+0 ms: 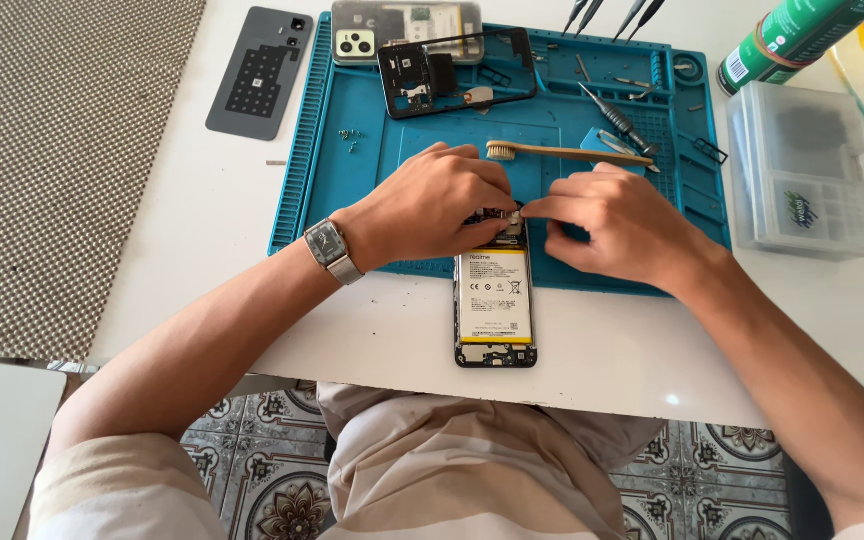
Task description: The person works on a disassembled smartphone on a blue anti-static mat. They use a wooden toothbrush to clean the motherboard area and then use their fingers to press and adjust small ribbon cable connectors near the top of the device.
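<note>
An opened phone (495,310) lies face down across the near edge of the blue work mat (322,190), its white and yellow battery exposed. My left hand (432,205), with a wristwatch on the wrist, rests on the phone's upper end, fingers curled over the circuit board. My right hand (612,220) pinches a small metal part at the same upper end, thumb and forefinger meeting by my left fingertips. The board under both hands is mostly hidden.
A wooden toothbrush (567,153), a screwdriver (617,120), a black phone frame (457,70) and another phone part (407,28) lie on the mat. A grey back cover (260,72) lies to the left, a clear plastic box (802,170) and a green can (802,35) to the right.
</note>
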